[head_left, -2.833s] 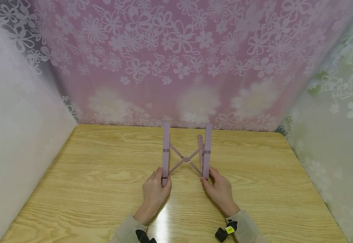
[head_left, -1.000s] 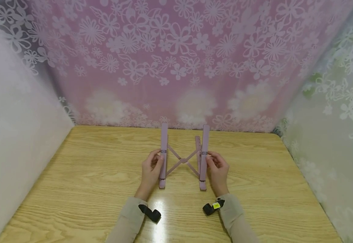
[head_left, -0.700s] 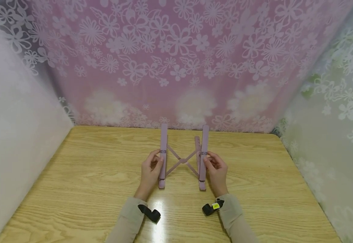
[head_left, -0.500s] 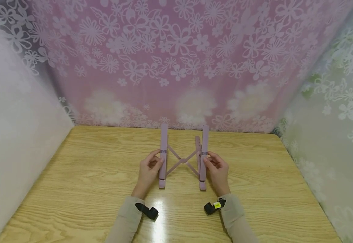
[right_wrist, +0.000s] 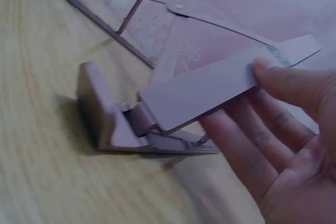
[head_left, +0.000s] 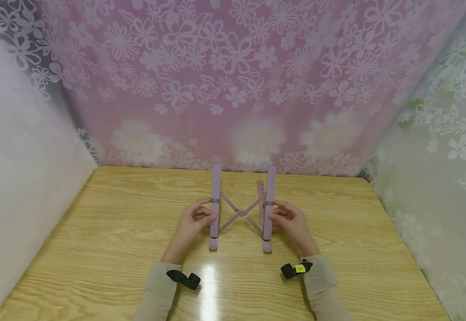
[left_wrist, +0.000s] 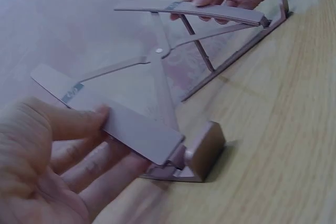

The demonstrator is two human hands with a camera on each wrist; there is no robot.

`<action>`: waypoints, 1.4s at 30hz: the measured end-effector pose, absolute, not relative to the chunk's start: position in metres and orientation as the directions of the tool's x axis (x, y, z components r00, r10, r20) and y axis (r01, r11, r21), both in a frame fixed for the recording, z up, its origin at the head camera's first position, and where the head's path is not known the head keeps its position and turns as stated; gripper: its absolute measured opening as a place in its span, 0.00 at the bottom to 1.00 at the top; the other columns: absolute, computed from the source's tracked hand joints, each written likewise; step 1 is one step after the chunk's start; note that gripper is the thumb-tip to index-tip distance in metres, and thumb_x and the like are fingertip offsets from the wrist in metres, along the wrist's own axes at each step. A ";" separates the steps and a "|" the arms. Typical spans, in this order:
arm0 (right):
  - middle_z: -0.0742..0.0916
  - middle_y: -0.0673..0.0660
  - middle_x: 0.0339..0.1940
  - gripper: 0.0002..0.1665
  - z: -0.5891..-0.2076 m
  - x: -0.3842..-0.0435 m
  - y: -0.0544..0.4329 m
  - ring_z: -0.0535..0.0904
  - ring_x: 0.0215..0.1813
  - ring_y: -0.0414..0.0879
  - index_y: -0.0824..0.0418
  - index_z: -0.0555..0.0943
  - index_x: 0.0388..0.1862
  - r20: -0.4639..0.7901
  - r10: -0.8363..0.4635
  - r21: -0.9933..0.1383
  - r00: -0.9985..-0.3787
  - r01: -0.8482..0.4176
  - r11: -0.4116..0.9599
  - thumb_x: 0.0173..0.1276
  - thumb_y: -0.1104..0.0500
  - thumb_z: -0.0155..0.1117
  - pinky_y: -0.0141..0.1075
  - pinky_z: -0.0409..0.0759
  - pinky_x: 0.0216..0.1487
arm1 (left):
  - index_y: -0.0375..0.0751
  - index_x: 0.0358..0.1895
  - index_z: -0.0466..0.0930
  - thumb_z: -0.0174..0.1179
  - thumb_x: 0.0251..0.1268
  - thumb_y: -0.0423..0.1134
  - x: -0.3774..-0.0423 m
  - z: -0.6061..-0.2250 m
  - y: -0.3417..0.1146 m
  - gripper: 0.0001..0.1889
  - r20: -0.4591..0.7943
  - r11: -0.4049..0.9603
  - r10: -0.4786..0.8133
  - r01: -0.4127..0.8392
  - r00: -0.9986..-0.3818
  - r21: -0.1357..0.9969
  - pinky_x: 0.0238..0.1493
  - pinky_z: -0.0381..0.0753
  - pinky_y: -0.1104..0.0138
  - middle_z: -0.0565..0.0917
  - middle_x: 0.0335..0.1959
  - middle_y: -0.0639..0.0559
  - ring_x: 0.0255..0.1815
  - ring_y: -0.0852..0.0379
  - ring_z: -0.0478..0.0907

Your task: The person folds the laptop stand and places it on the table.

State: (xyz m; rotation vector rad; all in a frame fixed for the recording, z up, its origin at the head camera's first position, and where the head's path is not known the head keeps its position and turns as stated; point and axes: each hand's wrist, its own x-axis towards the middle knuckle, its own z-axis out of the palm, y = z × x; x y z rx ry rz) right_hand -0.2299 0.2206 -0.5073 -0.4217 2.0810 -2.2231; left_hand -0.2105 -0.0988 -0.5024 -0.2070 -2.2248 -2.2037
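Observation:
A mauve folding laptop stand (head_left: pixel 242 213) stands unfolded on the wooden table, its two long arms tilted up and joined by an X-shaped brace. My left hand (head_left: pixel 188 223) pinches the left arm (left_wrist: pixel 142 129) near its middle, thumb on the top face and fingers beneath. On the other side my right hand (head_left: pixel 293 223) holds the right arm (right_wrist: pixel 194 95) the same way, just below its dark logo band. Upturned lips (left_wrist: pixel 207 150) at the front ends rest low at the table. The base rail under the left arm is mostly hidden in the head view.
The wood-grain table (head_left: pixel 136 249) spreads around the stand. A pink floral curtain (head_left: pixel 200 89) hangs right behind its back edge, with pale screens (head_left: pixel 24 169) at both sides. Each sleeve carries a black wrist strap (head_left: pixel 184 279).
Both hands have moved from the arms' front ends back to their middles, uncovering the front lips. Lately the wrists have swung outward, away from each other, while the stand has stayed about in place.

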 end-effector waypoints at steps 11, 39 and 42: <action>0.88 0.50 0.35 0.32 -0.498 -0.230 0.224 0.85 0.32 0.42 0.71 0.69 0.69 0.075 -0.261 -0.996 -0.963 -0.059 -0.068 0.66 0.72 0.65 0.40 0.86 0.34 | 0.35 0.64 0.77 0.66 0.58 0.21 -0.209 -0.494 -0.098 0.28 0.023 0.019 0.067 0.024 -0.997 1.000 0.32 0.86 0.53 0.84 0.32 0.39 0.28 0.54 0.83; 0.86 0.51 0.33 0.33 -0.497 -0.230 0.221 0.84 0.30 0.41 0.71 0.67 0.69 0.044 -0.230 -0.994 -0.972 -0.019 -0.109 0.66 0.73 0.65 0.37 0.86 0.32 | 0.38 0.62 0.78 0.67 0.57 0.21 -0.209 -0.494 -0.094 0.28 -0.003 0.005 0.024 -0.003 -1.000 1.000 0.32 0.86 0.55 0.84 0.31 0.43 0.29 0.56 0.82; 0.87 0.51 0.33 0.32 -0.498 -0.229 0.221 0.85 0.30 0.42 0.71 0.68 0.68 0.058 -0.229 -0.992 -0.972 -0.031 -0.120 0.65 0.74 0.65 0.38 0.86 0.32 | 0.38 0.62 0.78 0.67 0.57 0.21 -0.209 -0.494 -0.096 0.27 -0.004 0.012 0.029 -0.004 -1.000 1.000 0.33 0.86 0.55 0.85 0.31 0.43 0.29 0.56 0.82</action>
